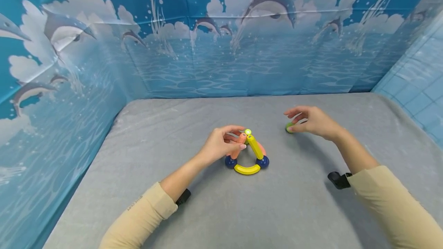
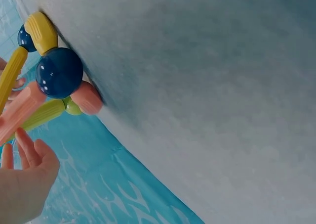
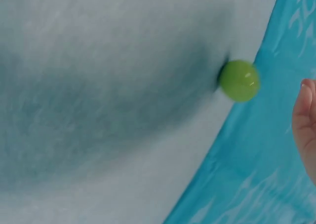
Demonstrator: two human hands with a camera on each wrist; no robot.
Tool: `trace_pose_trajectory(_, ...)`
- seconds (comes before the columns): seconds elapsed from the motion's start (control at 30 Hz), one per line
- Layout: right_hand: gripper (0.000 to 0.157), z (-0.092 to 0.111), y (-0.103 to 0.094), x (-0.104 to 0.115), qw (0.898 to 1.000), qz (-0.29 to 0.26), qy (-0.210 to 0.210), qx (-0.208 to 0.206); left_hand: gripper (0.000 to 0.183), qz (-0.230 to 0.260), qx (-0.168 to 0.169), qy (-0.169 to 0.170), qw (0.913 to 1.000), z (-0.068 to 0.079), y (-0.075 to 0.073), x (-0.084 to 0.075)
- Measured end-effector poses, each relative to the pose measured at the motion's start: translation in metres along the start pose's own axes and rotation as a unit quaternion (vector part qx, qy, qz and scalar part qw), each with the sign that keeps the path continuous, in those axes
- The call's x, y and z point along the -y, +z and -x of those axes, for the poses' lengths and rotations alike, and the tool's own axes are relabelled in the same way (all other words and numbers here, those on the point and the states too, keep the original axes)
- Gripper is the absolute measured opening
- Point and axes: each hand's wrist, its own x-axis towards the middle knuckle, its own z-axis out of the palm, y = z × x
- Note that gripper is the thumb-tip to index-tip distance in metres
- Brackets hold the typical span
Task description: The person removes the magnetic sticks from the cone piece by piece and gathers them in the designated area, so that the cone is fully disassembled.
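Note:
A frame of magnetic rods and balls stands on the grey cloth. Two dark blue balls (image 1: 262, 161) are joined at the front by a curved yellow piece (image 1: 247, 170). A straight yellow rod (image 1: 255, 147), a salmon-pink rod (image 2: 22, 110) and a green rod (image 2: 43, 114) lean together at the top. My left hand (image 1: 218, 143) pinches the pink rod between thumb and fingers near its upper end. Off to the right, a loose green ball (image 3: 239, 81) lies on the cloth. My right hand (image 1: 311, 122) hovers over this ball, thumb and fingers spread apart, a gap showing in the right wrist view.
Grey cloth (image 1: 207, 210) covers the work surface. A blue dolphin-print curtain (image 1: 221, 64) rises along its back and left edges. Black wrist-worn devices (image 1: 339, 180) hang below both sleeves. Another pink piece (image 2: 88, 98) and a green ball (image 2: 72, 107) form the frame's base.

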Motion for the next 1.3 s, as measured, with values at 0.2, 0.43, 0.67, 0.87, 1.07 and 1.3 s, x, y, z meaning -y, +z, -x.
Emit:
trace_pose_trajectory(0.2, 0.045, 0.002, 0.015, 0.021, 0.998, -0.039, -0.028, 0.042, 0.051, -0.011, 0.022, -0.020, 0.9995, 0.003, -0.009, 0.008)
trace_pose_trajectory(0.43, 0.046, 0.006, 0.041, 0.030, 0.991, -0.067, -0.036, 0.106, 0.054, -0.028, 0.049, -0.074, 0.9957, 0.008, -0.018, 0.021)
trace_pose_trajectory(0.67, 0.046, 0.006, 0.066, 0.037, 0.987, -0.075, -0.043, 0.137, 0.055, -0.018, 0.063, -0.159, 0.9851, 0.008, -0.024, 0.032)
trace_pose_trajectory(0.87, 0.046, 0.006, 0.078, 0.040, 0.985, -0.073, -0.058, 0.144, 0.061, -0.026, 0.090, -0.181, 0.9790, 0.007, -0.023, 0.033)
trace_pose_trajectory(1.07, 0.044, 0.003, 0.086, 0.042, 0.986, -0.058, -0.076, 0.136, 0.063, -0.014, 0.090, -0.180, 0.9795, 0.006, -0.021, 0.034)
trace_pose_trajectory(1.3, 0.041, 0.002, 0.089, 0.041, 0.986, -0.040, -0.093, 0.129, 0.064, -0.024, 0.093, -0.173, 0.9803, 0.006, -0.021, 0.035)
